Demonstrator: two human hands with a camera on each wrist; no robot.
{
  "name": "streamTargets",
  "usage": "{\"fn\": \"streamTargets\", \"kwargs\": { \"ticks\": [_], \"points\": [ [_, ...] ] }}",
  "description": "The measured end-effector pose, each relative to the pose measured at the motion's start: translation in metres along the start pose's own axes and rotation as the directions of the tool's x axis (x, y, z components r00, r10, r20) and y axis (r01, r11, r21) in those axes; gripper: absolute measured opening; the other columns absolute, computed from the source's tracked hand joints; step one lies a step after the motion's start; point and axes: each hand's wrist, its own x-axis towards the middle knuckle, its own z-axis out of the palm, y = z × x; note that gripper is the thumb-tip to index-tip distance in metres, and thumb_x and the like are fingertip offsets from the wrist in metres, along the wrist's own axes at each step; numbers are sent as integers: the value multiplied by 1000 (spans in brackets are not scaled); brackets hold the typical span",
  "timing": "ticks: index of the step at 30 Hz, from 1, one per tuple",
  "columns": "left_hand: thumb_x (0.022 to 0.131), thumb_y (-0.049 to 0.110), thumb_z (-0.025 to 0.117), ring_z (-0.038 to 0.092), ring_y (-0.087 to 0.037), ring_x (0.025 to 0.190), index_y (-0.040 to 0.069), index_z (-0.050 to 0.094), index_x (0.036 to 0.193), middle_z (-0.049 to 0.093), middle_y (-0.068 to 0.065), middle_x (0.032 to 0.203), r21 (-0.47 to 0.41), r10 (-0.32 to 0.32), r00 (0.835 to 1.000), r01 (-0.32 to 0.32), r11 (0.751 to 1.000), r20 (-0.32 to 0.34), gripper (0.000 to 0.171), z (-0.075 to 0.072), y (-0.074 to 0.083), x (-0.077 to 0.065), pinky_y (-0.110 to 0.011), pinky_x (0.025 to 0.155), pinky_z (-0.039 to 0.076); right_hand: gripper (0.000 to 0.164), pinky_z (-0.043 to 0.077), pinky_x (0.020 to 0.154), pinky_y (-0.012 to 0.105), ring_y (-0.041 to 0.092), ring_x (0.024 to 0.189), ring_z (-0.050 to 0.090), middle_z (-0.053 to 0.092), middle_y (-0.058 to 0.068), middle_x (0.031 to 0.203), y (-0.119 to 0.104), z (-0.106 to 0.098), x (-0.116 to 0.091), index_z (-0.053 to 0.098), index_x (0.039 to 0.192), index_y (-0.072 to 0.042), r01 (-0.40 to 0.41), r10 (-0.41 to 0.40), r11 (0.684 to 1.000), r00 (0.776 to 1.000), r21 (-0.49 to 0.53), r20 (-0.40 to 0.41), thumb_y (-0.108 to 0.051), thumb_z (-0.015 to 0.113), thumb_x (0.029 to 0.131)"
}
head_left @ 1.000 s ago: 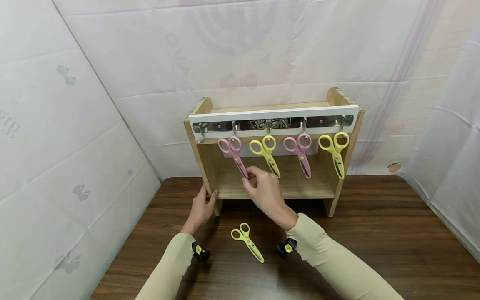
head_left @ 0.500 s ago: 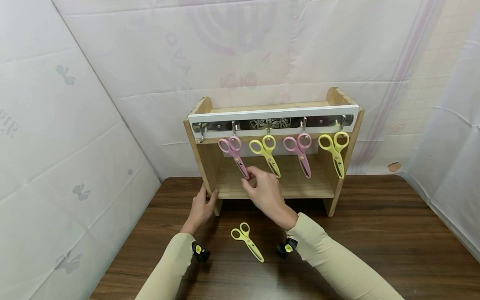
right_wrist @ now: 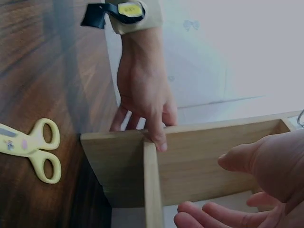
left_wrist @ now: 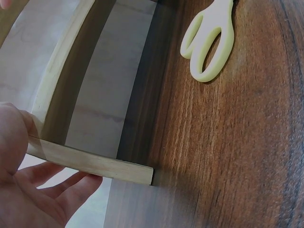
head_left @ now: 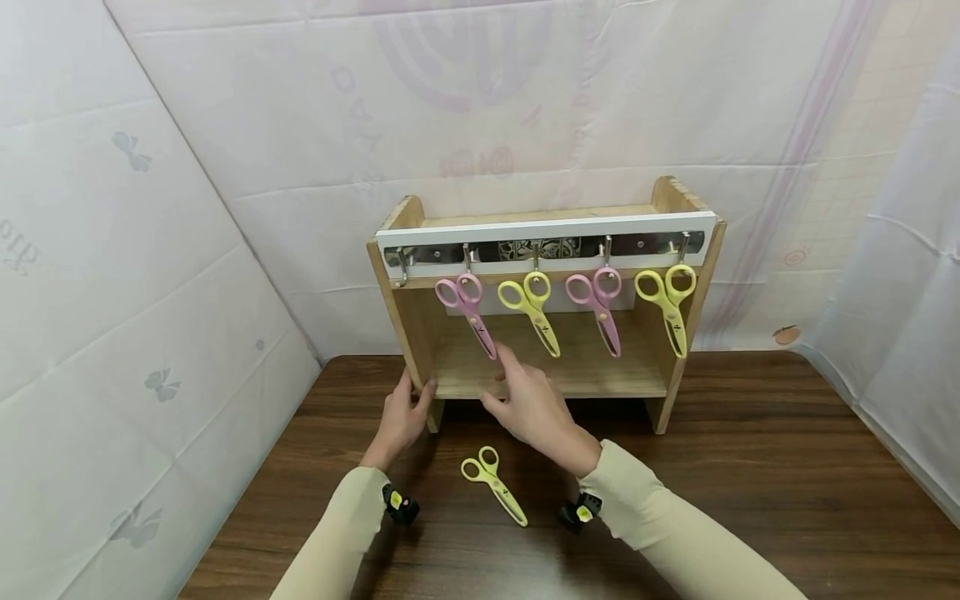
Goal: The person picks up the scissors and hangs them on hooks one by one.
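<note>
My left hand (head_left: 402,418) grips the left side panel of a small wooden shelf (head_left: 551,385), low down. In the left wrist view the thumb and fingers (left_wrist: 80,194) lie on opposite faces of the panel (left_wrist: 95,164). Just under the tip of a pink pair of scissors (head_left: 472,312) is my right hand (head_left: 536,407), thumb and fingers spread with nothing between them. Those scissors hang by one loop from a hook. To their right hang yellow scissors (head_left: 534,312), another pink pair (head_left: 600,308) and another yellow pair (head_left: 670,304).
A yellow pair of scissors (head_left: 495,486) lies on the dark wood table (head_left: 750,467) in front of the shelf. The leftmost hook (head_left: 402,268) on the white rail (head_left: 555,223) bears nothing. Patterned white cloth (head_left: 300,125) stands behind and at the sides.
The right hand has let go of the left pink scissors' tip and moved slightly down, its thumb and fingers parting. The left hand keeps its place on the shelf.
</note>
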Motion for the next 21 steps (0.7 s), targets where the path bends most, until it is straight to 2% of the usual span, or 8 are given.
{"fn": "streamTargets", "kwargs": {
  "ticks": [5, 8, 13, 16, 21],
  "points": [
    [111, 25, 50, 60, -43, 124, 8, 37, 156, 57, -27, 140, 2, -10, 1000, 10, 1000, 4, 50, 0, 0, 0, -56, 92, 57, 79, 52, 55, 34, 14, 67, 65, 72, 9, 108, 2, 5, -12, 37, 155, -9, -1, 1, 1000, 1000, -19, 24, -25, 82, 91],
    [111, 25, 50, 60, -43, 124, 8, 37, 156, 57, -27, 140, 4, -9, 1000, 9, 1000, 7, 50, 0, 0, 0, -56, 91, 57, 81, 52, 54, 35, 19, 72, 67, 71, 11, 113, 4, 8, -19, 37, 156, -8, -13, 15, 999, 999, -39, 41, -27, 82, 91],
    [111, 25, 50, 61, -44, 123, 7, 36, 156, 58, -28, 138, 6, -9, 1000, 9, 1000, 4, 50, 1, 0, 0, -56, 90, 58, 78, 55, 59, 39, 28, 87, 71, 69, 15, 122, 7, 13, -33, 39, 156, -9, -30, 38, 997, 992, -74, 119, -31, 80, 93],
    [111, 25, 51, 61, -43, 122, 7, 36, 156, 58, -28, 138, 6, -13, 1000, 13, 1000, 2, 50, 1, 1, 0, -56, 89, 58, 77, 53, 55, 37, 28, 82, 69, 66, 16, 126, 8, 16, -41, 40, 156, -11, -26, 41, 996, 984, -89, 171, -32, 79, 93],
    [111, 25, 51, 62, -42, 122, 9, 37, 156, 59, -27, 137, 6, -24, 1000, 24, 1000, -3, 50, 1, 2, 0, -56, 90, 58, 76, 42, 45, 30, 18, 63, 57, 64, 16, 116, 9, 21, -53, 42, 155, -14, 7, 23, 992, 970, -124, 240, -32, 80, 92]
  ]
}}
